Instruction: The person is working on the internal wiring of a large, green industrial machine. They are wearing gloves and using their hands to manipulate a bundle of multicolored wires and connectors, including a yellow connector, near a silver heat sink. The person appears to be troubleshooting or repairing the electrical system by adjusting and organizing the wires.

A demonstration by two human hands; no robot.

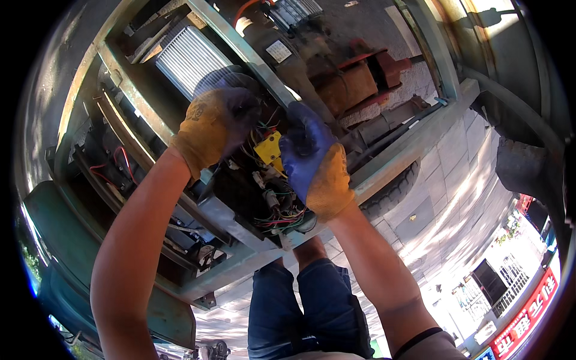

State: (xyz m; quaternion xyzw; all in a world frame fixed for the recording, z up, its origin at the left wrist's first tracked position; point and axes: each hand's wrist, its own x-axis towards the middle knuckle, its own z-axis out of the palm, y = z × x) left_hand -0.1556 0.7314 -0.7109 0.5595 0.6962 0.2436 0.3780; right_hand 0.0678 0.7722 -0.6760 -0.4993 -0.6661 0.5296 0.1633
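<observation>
Both my hands wear work gloves with yellow cuffs and blue-purple coated palms, and both are inside a vehicle's open metal frame. Smeared by motion, my left hand (pixel 219 123) is beside a silver finned box (pixel 191 57); whether its fingers hold anything does not show. My right hand (pixel 315 159) is closed, its fingers curled next to a yellow plate (pixel 270 151). What they grip, if anything, is hidden. Thin coloured wires (pixel 285 222) with connectors lie bundled below the plate, inside an open dark housing (pixel 231 195).
Green-painted frame rails (pixel 243 48) cross around my hands. Beyond them sit a rusty orange-brown part (pixel 348 87) and a second finned unit (pixel 294 12). A tyre (pixel 393 189) shows under the right rail. Paving (pixel 444 198) lies to the right, a green panel (pixel 57 231) to the left.
</observation>
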